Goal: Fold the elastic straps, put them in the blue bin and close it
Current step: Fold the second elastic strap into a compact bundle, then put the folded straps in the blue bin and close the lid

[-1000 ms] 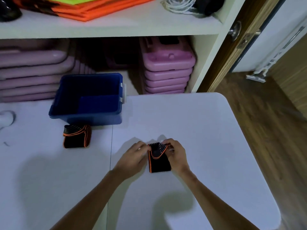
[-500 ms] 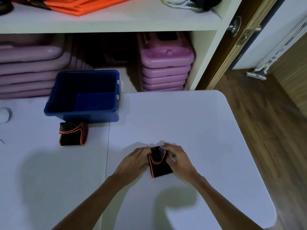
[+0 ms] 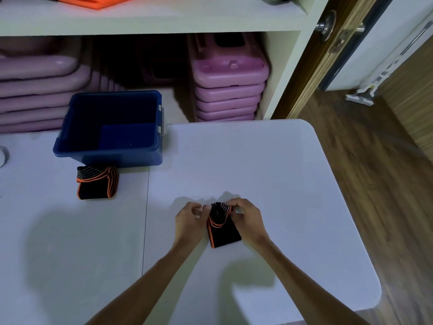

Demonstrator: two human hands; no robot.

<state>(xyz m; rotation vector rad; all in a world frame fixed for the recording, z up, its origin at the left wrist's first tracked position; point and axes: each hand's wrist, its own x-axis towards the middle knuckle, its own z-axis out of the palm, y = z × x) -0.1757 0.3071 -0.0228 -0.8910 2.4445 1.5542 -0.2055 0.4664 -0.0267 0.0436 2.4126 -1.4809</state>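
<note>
A black elastic strap with orange edging [image 3: 222,231] lies folded into a small bundle on the white table [image 3: 269,184]. My left hand [image 3: 189,221] pinches its far left corner and my right hand [image 3: 248,221] grips its far right side. A second folded strap [image 3: 97,182] rests to the left, just in front of the blue bin [image 3: 110,148]. The bin stands open at the table's back, its inside dark and holding no strap; no lid shows.
Behind the table a white shelf unit [image 3: 288,66] holds stacked pink step boards [image 3: 228,90]. A wooden door [image 3: 328,43] and wood floor [image 3: 375,160] lie to the right. A small white object [image 3: 2,156] sits at the left edge.
The view shifted slightly. Both hands stayed on the strap bundle, adjusting its far end; my left fingers lifted from flat beside it to a pinch at its corner.
</note>
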